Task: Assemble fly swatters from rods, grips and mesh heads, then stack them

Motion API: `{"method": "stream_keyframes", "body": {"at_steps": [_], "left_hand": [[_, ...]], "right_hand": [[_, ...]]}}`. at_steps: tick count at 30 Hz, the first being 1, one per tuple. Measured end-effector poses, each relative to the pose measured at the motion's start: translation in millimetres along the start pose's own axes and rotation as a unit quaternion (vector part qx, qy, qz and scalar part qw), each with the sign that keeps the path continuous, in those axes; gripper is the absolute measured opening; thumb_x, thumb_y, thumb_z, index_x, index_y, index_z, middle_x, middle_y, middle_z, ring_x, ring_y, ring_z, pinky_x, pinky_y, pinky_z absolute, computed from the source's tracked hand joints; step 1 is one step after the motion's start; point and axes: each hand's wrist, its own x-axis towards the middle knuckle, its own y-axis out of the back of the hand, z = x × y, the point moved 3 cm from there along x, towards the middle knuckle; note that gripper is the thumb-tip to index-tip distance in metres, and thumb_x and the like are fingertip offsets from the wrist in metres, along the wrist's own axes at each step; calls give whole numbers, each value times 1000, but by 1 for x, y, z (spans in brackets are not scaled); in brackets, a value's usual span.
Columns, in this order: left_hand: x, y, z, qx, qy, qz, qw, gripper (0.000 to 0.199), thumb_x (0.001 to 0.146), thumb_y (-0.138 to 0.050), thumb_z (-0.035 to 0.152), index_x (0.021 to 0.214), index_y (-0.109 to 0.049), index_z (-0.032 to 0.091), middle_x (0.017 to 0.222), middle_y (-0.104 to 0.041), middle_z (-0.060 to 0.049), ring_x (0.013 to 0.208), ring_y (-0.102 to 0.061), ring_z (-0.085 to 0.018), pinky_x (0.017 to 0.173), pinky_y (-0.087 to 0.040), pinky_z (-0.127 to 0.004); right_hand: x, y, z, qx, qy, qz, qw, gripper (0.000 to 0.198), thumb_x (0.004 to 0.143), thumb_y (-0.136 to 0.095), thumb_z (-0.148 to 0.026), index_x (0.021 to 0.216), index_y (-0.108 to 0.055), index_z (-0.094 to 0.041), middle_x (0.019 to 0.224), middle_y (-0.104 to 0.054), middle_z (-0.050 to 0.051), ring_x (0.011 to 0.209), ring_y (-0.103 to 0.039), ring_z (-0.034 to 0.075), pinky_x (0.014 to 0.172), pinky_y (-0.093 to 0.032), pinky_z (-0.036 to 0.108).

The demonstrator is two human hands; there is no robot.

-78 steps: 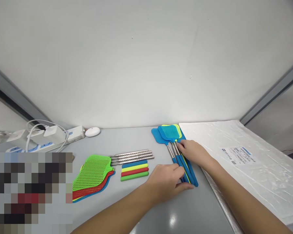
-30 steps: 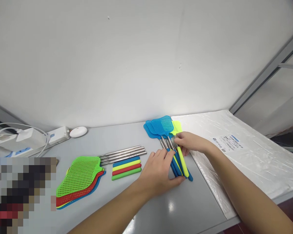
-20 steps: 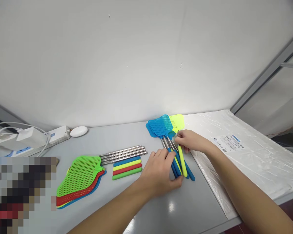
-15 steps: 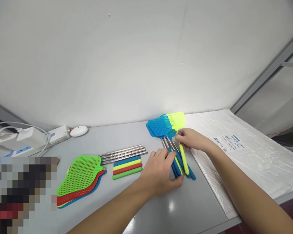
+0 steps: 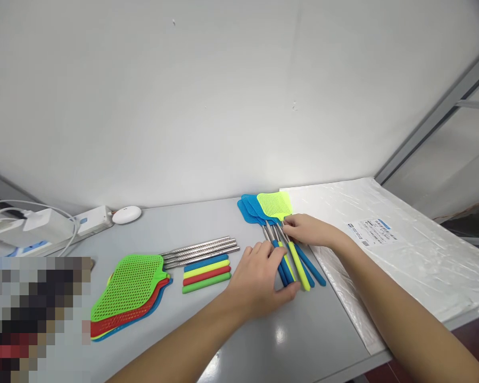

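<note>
Pinching the yellow swatter near its neck with the right hand, clamping thumb and fingers on it. Pointing its mesh head at the back edge of the tabletop, angling its handle toward the front edge, just beside the white package on the right side. Overlapping the blue swatters with that yellow mesh, too! Curving the left hand over the bunched handles, touching them; being unable to tell whether gripping or just resting.

Going outward, seeing four metal rods to the left. Seeing four loose handles in front of them, running blue, yellow, red, green toward the front edge. Spotting a pile of swatter heads further left, showing green on top. Finding a white oval gadget near the back edge, right beside a power strip.
</note>
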Motion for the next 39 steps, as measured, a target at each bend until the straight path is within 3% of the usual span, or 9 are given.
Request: {"method": "stream_keyframes", "body": {"at_steps": [5,9,11,20,24,30,35,39], "left_hand": [[1,-1,-2,-15,5,-5,1000,48,78,-61,54,116,-51,25,104,-53,-5,94,-49,-24,85,-39,-42],[1,1,-4,-40,10,-8,999,55,77,-62,58,121,-50,27,106,-55,-4,98,-51,-25,87,-39,-43],[2,2,-4,-58,12,-6,998,56,77,-63,57,122,-49,28,107,-56,-3,100,-51,-25,88,-39,-43],[5,3,-8,-96,20,17,995,59,69,-72,54,116,-51,26,106,-59,-2,98,-55,-24,86,-40,-40],[4,4,-9,-102,16,17,994,66,64,-74,59,116,-51,27,107,-58,-3,100,-53,-26,87,-40,-41],[1,1,-3,-54,-1,7,999,93,48,-78,67,126,-46,27,105,-54,-5,100,-51,-29,86,-39,-42],[-1,-2,-1,17,-13,26,999,67,66,-69,60,117,-51,22,102,-54,-7,98,-51,-28,85,-38,-42],[-2,-3,-1,37,-20,32,999,59,70,-66,56,115,-51,22,102,-54,-7,95,-51,-28,84,-38,-41]], "right_hand": [[-7,7,2,-58,1,14,998,38,85,-50,-50,61,-52,-20,65,-62,5,60,-53,17,55,-33,27],[-18,7,5,-48,-20,-110,993,47,79,-54,-63,58,-51,-21,49,-59,3,47,-54,16,50,-36,27],[-22,5,5,-31,-33,-132,990,45,79,-55,-62,61,-52,-21,47,-60,2,45,-55,16,49,-38,27],[-34,-26,1,79,-64,-36,994,18,80,-54,-35,69,-50,-21,53,-65,2,51,-64,18,49,-44,25],[-40,-31,0,92,-66,4,994,17,82,-54,-36,76,-53,-20,54,-65,1,49,-64,17,49,-44,24],[-45,-35,1,120,-61,77,988,23,87,-51,-40,95,-56,-19,66,-67,0,50,-61,14,49,-42,24],[-45,-42,-3,114,-47,155,980,27,87,-50,-42,98,-59,-19,64,-62,-1,62,-60,17,55,-40,25],[-45,-46,-10,115,-26,193,974,34,88,-47,-45,108,-58,-20,63,-58,-3,63,-59,17,60,-40,26]]}}
